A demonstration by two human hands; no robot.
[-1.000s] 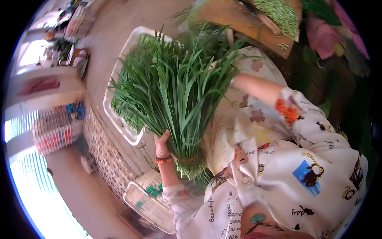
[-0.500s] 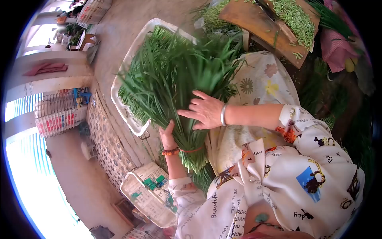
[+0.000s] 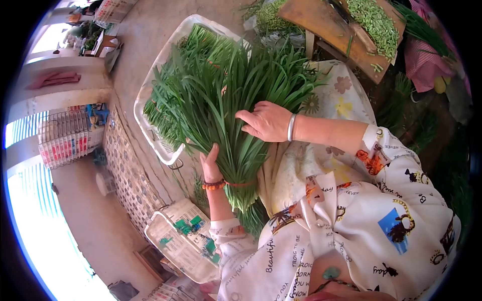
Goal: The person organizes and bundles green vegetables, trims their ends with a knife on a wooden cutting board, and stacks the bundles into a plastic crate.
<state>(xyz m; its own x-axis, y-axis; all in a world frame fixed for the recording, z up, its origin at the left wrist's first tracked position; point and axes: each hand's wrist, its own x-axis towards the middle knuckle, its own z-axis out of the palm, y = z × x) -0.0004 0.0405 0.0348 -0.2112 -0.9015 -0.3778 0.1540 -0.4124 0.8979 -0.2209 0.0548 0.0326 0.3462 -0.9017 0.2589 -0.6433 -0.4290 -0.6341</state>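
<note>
A thick bunch of green garlic chives [image 3: 226, 118] stands fanned out in front of me, with a red band [image 3: 241, 184] around its pale cut ends. My left hand [image 3: 210, 164] grips the left side of the bunch just above the band, its fingers partly hidden behind the leaves. My right hand [image 3: 267, 122], wearing a silver bangle, is closed with thumb and fingertips on leaves at the middle of the bunch. Behind the bunch, a white plastic basket [image 3: 143, 118] holds more chives. A flowered cloth [image 3: 346, 95] covers my lap.
At the upper right, a wooden board [image 3: 306, 17] carries a knife [image 3: 359, 32] and chopped green pieces [image 3: 374, 30]. Another white basket [image 3: 175, 251] with paper and green ties sits at lower left. A tiled step [image 3: 133, 165] runs along the left wall.
My right hand has moved up and its spread fingers have closed on the leaves. Blurred leaf tips have settled and spread to the right. My left hand keeps its hold.
</note>
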